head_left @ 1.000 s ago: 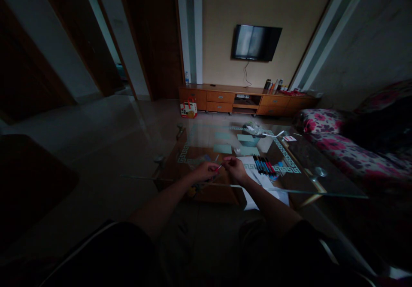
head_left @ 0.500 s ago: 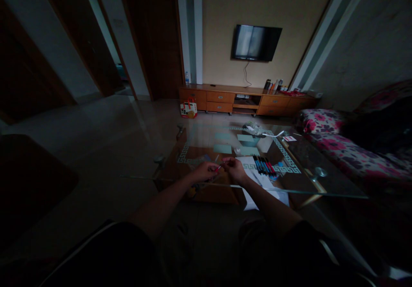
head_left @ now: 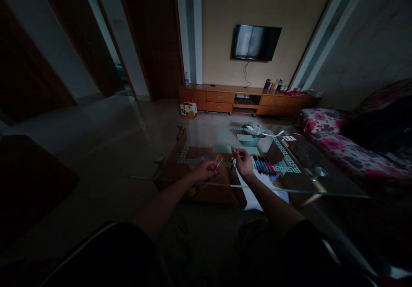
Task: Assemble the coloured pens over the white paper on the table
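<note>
My left hand (head_left: 206,170) is closed round a slim red pen (head_left: 216,166), whose thin pale end points up and to the right, past the fingers. My right hand (head_left: 243,163) is apart from it, over the glass table, fingertips pinched at a small whitish thing (head_left: 236,151) too small to name. Just left of that hand is a small dark piece (head_left: 232,163), partly hidden by the fingers. To its right lies a row of several black, blue and red pens (head_left: 264,165), side by side.
White paper sheets (head_left: 254,192) show at the near edge of the glass table (head_left: 199,143). Toward the back lie a clear plastic bag (head_left: 254,128) and a red-and-white card (head_left: 289,138). A flowered sofa (head_left: 325,126) stands at the right, a low wooden cabinet (head_left: 222,98) beyond.
My right hand has left the pen's tip and moved right and slightly away from me, to the small whitish thing. My left hand stays put with the red pen, its pale end now uncovered.
</note>
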Demonstrator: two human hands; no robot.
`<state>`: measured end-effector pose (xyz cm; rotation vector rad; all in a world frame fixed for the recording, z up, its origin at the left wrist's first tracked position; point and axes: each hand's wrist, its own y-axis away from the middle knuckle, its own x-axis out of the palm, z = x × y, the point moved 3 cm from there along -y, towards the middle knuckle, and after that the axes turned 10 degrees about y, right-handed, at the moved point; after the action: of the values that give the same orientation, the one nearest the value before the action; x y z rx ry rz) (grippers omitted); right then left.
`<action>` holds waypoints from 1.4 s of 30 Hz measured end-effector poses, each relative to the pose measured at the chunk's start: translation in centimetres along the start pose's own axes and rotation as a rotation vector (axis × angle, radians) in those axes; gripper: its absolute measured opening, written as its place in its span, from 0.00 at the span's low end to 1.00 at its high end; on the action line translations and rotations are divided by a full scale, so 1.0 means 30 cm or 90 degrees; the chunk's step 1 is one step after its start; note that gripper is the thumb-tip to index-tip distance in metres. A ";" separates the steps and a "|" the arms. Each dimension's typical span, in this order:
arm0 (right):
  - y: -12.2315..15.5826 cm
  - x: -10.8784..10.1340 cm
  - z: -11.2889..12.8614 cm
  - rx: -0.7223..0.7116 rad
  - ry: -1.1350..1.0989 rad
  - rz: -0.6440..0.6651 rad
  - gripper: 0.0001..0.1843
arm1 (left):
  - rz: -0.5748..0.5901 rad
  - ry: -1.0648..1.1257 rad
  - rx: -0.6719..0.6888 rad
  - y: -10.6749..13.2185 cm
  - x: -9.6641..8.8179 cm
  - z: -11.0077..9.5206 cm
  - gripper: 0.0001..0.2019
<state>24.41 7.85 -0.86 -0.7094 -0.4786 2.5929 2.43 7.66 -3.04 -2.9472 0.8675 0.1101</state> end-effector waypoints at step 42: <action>0.059 -0.031 -0.068 -0.052 0.616 0.280 0.25 | -0.003 -0.030 0.004 0.003 -0.011 0.008 0.15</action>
<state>25.73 6.35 -2.88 -2.1067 -0.1114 2.1908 2.08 7.79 -3.24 -2.9279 0.8534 0.1763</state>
